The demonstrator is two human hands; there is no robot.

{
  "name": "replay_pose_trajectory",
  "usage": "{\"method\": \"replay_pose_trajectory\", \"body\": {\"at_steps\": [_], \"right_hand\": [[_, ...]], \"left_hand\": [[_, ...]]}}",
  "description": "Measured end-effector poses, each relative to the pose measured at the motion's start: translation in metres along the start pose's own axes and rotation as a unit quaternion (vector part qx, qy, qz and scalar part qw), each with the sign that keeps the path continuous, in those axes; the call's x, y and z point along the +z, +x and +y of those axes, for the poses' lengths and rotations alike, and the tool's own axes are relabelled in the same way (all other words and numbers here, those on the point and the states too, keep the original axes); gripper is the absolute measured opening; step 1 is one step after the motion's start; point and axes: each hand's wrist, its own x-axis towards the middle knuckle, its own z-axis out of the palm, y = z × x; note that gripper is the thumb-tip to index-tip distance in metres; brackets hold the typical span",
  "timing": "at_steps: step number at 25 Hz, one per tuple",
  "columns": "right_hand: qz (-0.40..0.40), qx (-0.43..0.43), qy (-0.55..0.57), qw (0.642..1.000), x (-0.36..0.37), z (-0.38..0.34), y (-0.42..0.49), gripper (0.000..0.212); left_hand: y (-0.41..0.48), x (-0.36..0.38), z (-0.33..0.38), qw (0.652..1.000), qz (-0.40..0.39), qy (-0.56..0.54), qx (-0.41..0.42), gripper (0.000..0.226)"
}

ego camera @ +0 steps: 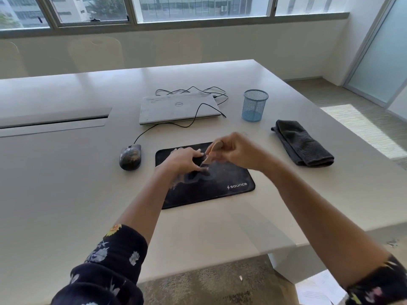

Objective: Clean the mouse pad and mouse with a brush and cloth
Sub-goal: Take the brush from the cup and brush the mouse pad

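Head view: on my white table (pixel 66 194), left to right, I see a dusty corded mouse (pixel 130 157) just beside the black mouse pad (pixel 220 186). My left hand (pixel 182 159) presses flat, fingers spread, on the pad; my right hand (pixel 235 150) grips a wooden-handled brush (pixel 212 154) over it. A folded grey cloth (pixel 302 143) lies farther right.
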Motion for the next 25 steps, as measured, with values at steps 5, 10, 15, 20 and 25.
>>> {"method": "replay_pose_trajectory", "body": {"at_steps": [5,10,15,20,25], "right_hand": [[-0.102,0.047,-0.043,0.993,0.009,0.0,-0.01,0.011],[-0.029,0.067,-0.056,0.996,-0.02,-0.002,-0.014,0.011],[-0.109,0.134,-0.047,0.984,-0.023,0.0,-0.031,0.008],[0.012,0.094,-0.011,0.995,-0.026,0.001,-0.036,0.01],[-0.071,0.155,-0.027,0.985,-0.031,0.002,-0.047,0.008]], "left_hand": [[0.002,0.0,-0.004,1.0,0.001,-0.004,0.001,0.059],[0.007,0.003,-0.008,1.0,-0.009,0.002,-0.007,0.06],[0.011,0.006,-0.012,1.0,-0.012,0.004,-0.011,0.06],[0.013,0.008,-0.012,1.0,-0.01,0.007,-0.008,0.059],[0.013,0.009,-0.012,1.0,-0.016,0.016,-0.005,0.059]]}}
